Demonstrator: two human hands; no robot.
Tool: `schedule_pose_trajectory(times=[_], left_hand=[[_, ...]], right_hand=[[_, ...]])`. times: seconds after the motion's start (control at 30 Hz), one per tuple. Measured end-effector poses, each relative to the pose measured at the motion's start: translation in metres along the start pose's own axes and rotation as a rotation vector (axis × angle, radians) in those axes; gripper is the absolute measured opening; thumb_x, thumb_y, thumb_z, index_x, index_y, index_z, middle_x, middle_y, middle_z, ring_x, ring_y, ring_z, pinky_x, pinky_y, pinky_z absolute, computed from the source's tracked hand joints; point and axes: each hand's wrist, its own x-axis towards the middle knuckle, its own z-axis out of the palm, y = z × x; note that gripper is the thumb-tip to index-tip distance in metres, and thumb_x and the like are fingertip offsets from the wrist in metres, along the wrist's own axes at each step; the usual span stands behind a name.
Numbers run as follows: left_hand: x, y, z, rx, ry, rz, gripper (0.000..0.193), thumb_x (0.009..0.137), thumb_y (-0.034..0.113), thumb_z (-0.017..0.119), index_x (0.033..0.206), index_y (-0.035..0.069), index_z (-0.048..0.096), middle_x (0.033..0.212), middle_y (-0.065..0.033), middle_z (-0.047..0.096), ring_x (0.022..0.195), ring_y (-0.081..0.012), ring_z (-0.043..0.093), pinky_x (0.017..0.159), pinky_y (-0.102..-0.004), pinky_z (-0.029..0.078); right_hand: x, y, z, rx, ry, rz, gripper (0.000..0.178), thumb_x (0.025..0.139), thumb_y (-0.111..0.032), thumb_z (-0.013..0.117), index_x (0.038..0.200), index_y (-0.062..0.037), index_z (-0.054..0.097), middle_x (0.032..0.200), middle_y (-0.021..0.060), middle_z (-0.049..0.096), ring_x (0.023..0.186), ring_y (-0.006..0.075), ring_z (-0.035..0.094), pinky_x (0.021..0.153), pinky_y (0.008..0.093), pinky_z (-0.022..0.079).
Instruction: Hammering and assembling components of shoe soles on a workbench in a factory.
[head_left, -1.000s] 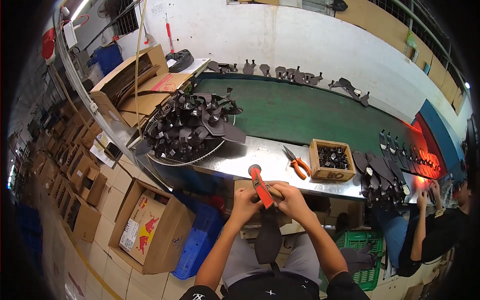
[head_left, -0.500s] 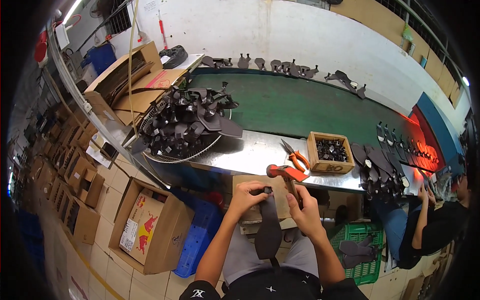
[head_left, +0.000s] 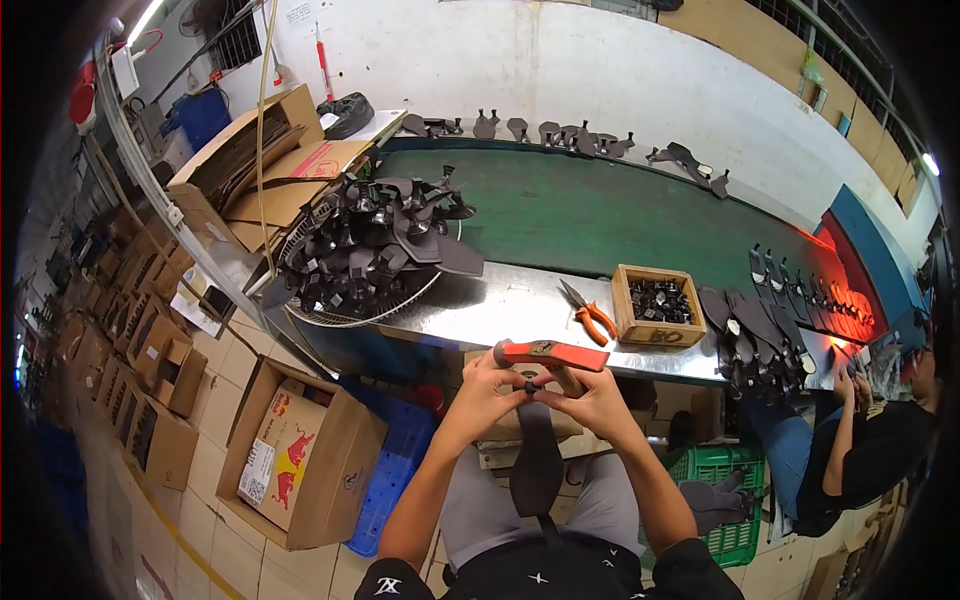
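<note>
A dark grey shoe sole (head_left: 538,468) hangs above my lap, its wide end toward me and a small black heel piece at its far end. My left hand (head_left: 487,397) is closed on that far end, thumb and fingers pinching it. My right hand (head_left: 590,402) grips a hammer (head_left: 555,354) with a red-orange head, its handle mostly hidden in the palm. The right thumb and fingertips also meet the heel piece from the right. Partly hidden behind both hands is a pale work board (head_left: 500,432).
On the metal bench edge lie orange-handled pliers (head_left: 590,315) beside a wooden box (head_left: 655,334) of small black parts. A wire basket (head_left: 400,308) heaped with heeled soles stands left. More soles (head_left: 755,325) lie right, near a co-worker (head_left: 870,440). A green crate (head_left: 738,540) sits below.
My right hand has moved left and in toward the heel piece, bringing the hammer head above my hands. My left hand has shifted slightly around the sole's end.
</note>
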Motion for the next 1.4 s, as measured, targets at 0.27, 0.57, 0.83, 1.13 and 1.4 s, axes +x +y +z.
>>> schedule_pose_trajectory(times=[0.27,0.57,0.83,1.13,1.4], left_hand=[[-0.007,-0.004,0.015,0.085,0.078,-0.037,0.036,0.078,0.035,0.077,0.099,0.007,0.072,0.122,-0.0105,0.064,0.116,-0.0253,0.057,0.108,-0.0502,0.026],[-0.007,-0.022,0.032,0.112,0.109,-0.059,0.034,0.081,0.031,0.076,0.102,0.005,0.072,0.098,-0.0092,0.073,0.093,-0.0240,0.066,0.108,-0.0499,0.029],[-0.001,-0.019,0.026,0.141,0.047,-0.045,0.033,0.075,0.020,0.081,0.102,0.005,0.072,0.091,-0.0104,0.072,0.090,-0.0239,0.067,0.102,-0.0446,0.038],[0.001,-0.016,0.026,-0.225,0.106,-0.123,0.031,0.076,0.007,0.077,0.105,0.000,0.070,0.084,-0.0141,0.072,0.074,-0.0165,0.069,0.067,-0.0288,0.053],[0.007,-0.023,0.026,-0.397,0.040,-0.018,0.023,0.076,0.007,0.077,0.097,-0.003,0.073,0.086,-0.0073,0.073,0.078,-0.0113,0.065,0.074,-0.0245,0.052]], right_hand=[[0.013,0.028,-0.001,-0.079,0.004,0.182,0.025,0.082,-0.007,0.075,0.105,0.0019,0.069,0.090,0.0049,0.071,0.082,0.0082,0.062,0.075,0.0259,0.051],[0.016,0.038,0.008,-0.064,0.051,0.057,0.022,0.084,-0.010,0.072,0.104,-0.0008,0.070,0.081,0.0107,0.070,0.069,0.0129,0.062,0.066,0.0284,0.050],[0.013,0.032,-0.002,-0.190,-0.074,-0.137,0.027,0.075,0.002,0.071,0.101,-0.0015,0.066,0.098,0.0115,0.067,0.086,0.0280,0.064,0.076,0.0309,0.050],[0.010,0.017,0.000,-0.250,-0.005,-0.149,0.017,0.079,-0.001,0.069,0.095,-0.0001,0.065,0.089,0.0089,0.064,0.076,0.0233,0.063,0.067,0.0330,0.050],[-0.037,-0.049,-0.005,0.135,0.118,0.395,0.038,0.096,-0.008,0.057,0.131,0.0032,0.046,0.070,0.0011,0.052,0.059,0.0076,0.050,0.052,0.0239,0.040]])
